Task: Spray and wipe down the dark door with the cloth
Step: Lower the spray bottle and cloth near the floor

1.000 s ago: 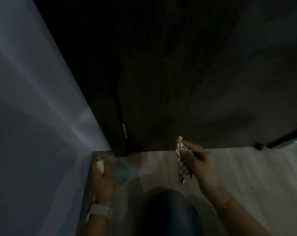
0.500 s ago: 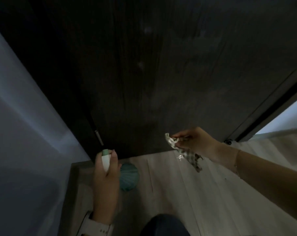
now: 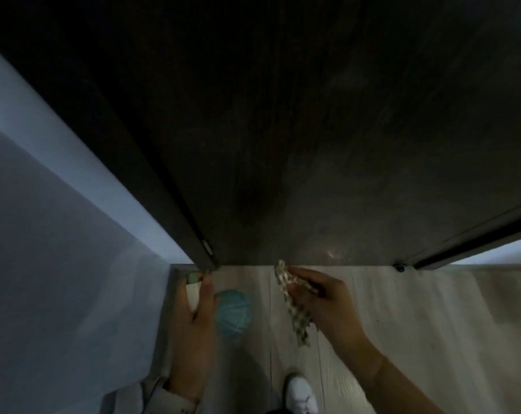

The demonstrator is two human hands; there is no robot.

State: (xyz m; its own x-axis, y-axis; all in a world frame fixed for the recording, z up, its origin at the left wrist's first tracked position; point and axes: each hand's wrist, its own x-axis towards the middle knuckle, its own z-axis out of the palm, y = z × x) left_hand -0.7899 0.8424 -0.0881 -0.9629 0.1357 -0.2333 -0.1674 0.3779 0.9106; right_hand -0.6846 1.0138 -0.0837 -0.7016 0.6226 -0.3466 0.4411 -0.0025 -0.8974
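While the left hand (image 3: pixel 193 321) grips the spray bottle (image 3: pixel 193 289) aimed at the dark door (image 3: pixel 313 144) ahead, the right hand (image 3: pixel 327 306) pinches the cloth (image 3: pixel 295 309) just short of its foot, evidently ready to wipe.

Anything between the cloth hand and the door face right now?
Nothing visible. The right hand pinches the checked cloth just short of the dark door, near its bottom edge, with open air between. The left hand holds the spray bottle off to the left, out of that path.
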